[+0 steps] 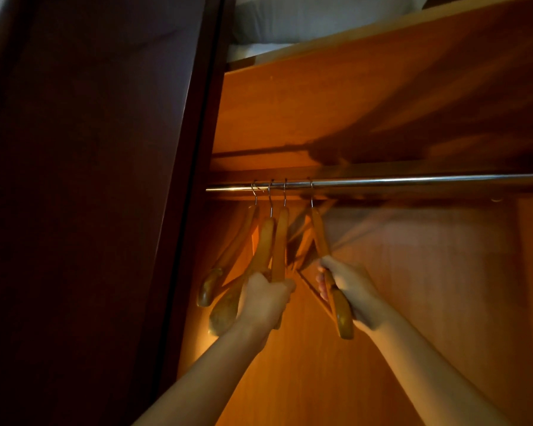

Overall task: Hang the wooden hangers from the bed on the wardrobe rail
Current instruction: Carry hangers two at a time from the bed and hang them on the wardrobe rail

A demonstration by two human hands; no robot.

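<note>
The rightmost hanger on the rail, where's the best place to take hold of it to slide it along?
Grip the rightmost hanger on its near wooden arm, coming from below and the right, as the right hand does. It hangs edge-on and apart from the others, leaving that side open.

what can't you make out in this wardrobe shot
Head view, the only one:
- Rail: its right end is cut off by the frame edge.
- Hanger under the left hand: its lower part is hidden by that hand.
- Hanger in the right hand: its far arm is motion-blurred.
- White bedding on the top shelf: cut off by the top edge.
</note>
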